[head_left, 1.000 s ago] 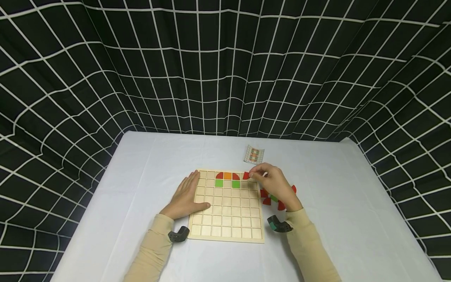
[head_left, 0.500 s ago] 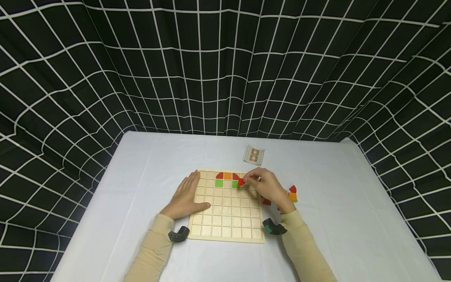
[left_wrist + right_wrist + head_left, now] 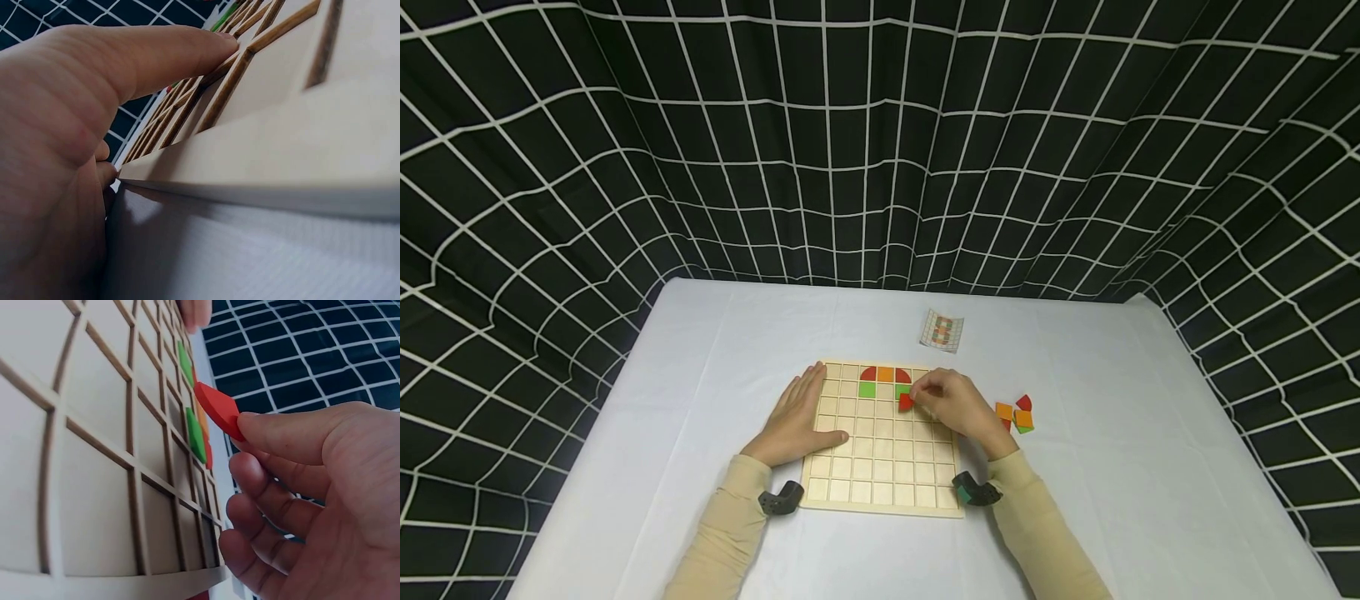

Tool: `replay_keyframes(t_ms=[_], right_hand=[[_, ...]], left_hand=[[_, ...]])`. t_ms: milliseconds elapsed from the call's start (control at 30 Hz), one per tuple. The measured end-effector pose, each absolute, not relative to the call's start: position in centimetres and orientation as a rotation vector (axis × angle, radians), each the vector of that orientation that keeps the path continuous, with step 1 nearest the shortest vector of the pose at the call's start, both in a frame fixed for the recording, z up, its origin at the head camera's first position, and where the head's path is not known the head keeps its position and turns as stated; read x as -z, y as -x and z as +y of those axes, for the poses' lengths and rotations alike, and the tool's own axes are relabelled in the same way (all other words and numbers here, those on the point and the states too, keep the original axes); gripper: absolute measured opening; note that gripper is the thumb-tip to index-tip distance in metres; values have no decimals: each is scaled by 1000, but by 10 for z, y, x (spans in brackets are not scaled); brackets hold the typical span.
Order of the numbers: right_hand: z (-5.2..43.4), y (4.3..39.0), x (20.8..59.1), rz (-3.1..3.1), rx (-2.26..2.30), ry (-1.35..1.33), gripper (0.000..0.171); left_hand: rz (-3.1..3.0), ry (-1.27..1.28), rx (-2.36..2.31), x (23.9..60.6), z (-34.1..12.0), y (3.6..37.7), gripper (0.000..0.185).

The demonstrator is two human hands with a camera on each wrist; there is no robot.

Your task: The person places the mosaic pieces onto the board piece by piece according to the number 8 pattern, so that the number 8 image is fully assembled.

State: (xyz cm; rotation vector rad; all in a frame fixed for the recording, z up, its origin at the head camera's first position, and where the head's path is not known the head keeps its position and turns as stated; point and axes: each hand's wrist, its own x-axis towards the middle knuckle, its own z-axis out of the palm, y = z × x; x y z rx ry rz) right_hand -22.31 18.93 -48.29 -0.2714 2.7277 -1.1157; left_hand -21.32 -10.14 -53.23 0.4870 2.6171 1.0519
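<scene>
The red piece (image 3: 906, 402) has shifted: over the last second it goes from the board's upper right corner to farther left and lower in the head view, where it now shows just below the right green square (image 3: 902, 389). The right hand (image 3: 956, 402) has moved with it, thumb and fingertip clamped on one end; the right wrist view shows its remaining fingers loosely curled and holding nothing. In that view the piece looks tilted and clear of the wood, so it does not appear seated in a cell; the work seems to be at positioning, with placing not yet done.

The left hand (image 3: 790, 425) stays put at the left edge of the board (image 3: 883, 450), fingers straight, thumb apart from them and over the surface, apparently steadying it.

The pieces at the board's top are unchanged: left red quarter (image 3: 868, 374), orange square (image 3: 886, 375), right red quarter (image 3: 902, 376), with the left green square (image 3: 867, 390) beneath. The right arm's shift leaves two loose orange squares (image 3: 1003, 411) in plain view at right of centre on the bench (image 3: 737, 325). The pattern card (image 3: 942, 331) lies unmoved above the board.
</scene>
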Motion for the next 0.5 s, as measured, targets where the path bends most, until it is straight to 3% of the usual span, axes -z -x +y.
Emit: replay_keyframes(t_ms=[500], right_hand=[[183,221,491,2740,1038,283,8]], left_hand=[[2614,-486,-1057,533,-102,214,121]])
